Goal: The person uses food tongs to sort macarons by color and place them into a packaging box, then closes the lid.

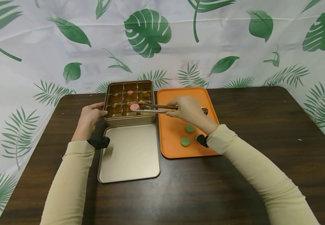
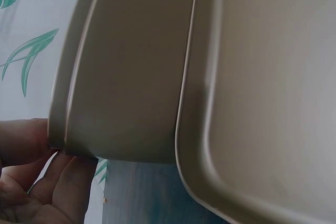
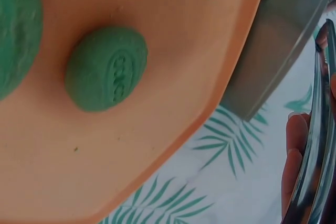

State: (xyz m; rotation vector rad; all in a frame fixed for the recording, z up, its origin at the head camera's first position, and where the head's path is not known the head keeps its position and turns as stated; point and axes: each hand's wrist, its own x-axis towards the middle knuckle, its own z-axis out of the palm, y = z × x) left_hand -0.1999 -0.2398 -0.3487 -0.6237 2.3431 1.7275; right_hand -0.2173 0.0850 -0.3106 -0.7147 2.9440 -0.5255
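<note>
Head view: a person in cream sleeves (image 1: 69,175) works at a dark wooden counter (image 1: 190,190), the left hand (image 1: 90,117) gripping the near left edge of a gold tin (image 1: 131,120) with the thumb (image 1: 103,113) at its rim. The right hand (image 1: 189,109) has its fingers (image 1: 173,102) closed around metal tongs (image 1: 159,110), whose tips pinch a pink disc (image 1: 134,107) over the front middle compartment of the tin's nine-part insert (image 1: 116,99). A second pink disc (image 1: 130,92) sits in the middle column, farther back. A shallow lid (image 1: 129,153) lies in front of the tin; to the right, an orange tray (image 1: 169,125) carries green discs (image 1: 185,142), one partly hidden by a black band (image 1: 202,141).

Left wrist view: thumb and fingers hold the tin's rim at a corner, the lid just beside its wall.

Right wrist view: an oval-stamped green disc rests on the tray, another cut by the frame; at far right, fingers lie along the tongs, whose tips' load is not clear here.
</note>
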